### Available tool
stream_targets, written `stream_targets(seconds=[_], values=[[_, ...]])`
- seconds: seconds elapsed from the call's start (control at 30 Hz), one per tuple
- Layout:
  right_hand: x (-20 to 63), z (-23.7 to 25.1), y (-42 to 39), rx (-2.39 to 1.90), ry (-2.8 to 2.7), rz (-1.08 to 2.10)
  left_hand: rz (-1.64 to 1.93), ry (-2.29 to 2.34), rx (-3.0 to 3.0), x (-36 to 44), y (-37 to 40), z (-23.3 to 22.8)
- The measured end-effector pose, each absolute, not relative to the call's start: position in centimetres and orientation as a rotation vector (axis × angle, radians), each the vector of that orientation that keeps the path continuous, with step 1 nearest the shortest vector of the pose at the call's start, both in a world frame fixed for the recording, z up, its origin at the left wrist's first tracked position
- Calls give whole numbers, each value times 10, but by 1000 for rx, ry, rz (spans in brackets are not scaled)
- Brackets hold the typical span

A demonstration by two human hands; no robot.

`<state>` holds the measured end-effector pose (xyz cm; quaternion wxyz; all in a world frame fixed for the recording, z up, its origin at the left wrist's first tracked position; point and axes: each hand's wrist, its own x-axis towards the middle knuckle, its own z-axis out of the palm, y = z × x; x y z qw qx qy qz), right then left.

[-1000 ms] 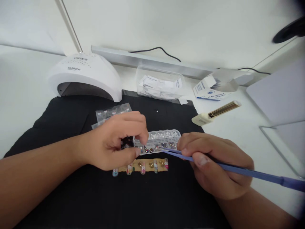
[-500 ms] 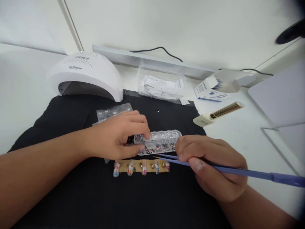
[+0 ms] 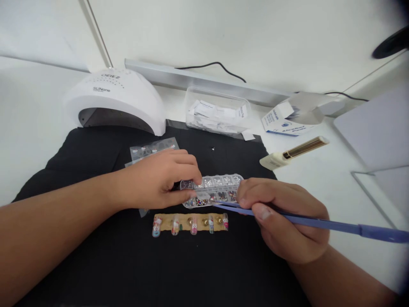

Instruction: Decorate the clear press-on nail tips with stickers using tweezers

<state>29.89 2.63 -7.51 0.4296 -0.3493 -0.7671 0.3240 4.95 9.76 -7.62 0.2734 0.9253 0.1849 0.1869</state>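
Note:
My left hand (image 3: pixel 169 181) is closed on the left end of a clear rhinestone case (image 3: pixel 220 189), thumb and fingertips at its near and far sides. Small gems, silvery and multicoloured, fill its compartments. In my right hand (image 3: pixel 284 217) I pinch long blue tweezers (image 3: pixel 319 221); their tips reach over the case's near row, and whether they grip a gem is too small to tell. Just in front lies a tan strip (image 3: pixel 200 224) bearing several decorated false nails (image 3: pixel 175 225) and gold round studs. Partly under my left hand are clear sticker sheets (image 3: pixel 153 148).
A white nail lamp (image 3: pixel 118 102) stands at the back left of the black mat (image 3: pixel 159 273). Behind the mat are a clear tub of alcohol pads (image 3: pixel 217 113) and an open alcohol-pad box (image 3: pixel 289 117). A gold-capped polish bottle (image 3: pixel 292 153) lies at the right.
My right hand has lifted the tweezers slightly, bringing their tips from the case's near edge onto its near row of compartments. My left hand stays on the case.

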Motion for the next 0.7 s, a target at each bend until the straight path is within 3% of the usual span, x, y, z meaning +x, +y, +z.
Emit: stream_targets(seconds=[0.7], values=[[299, -76, 26, -797, -1929, 851, 497, 509, 2514, 51, 97, -76]])
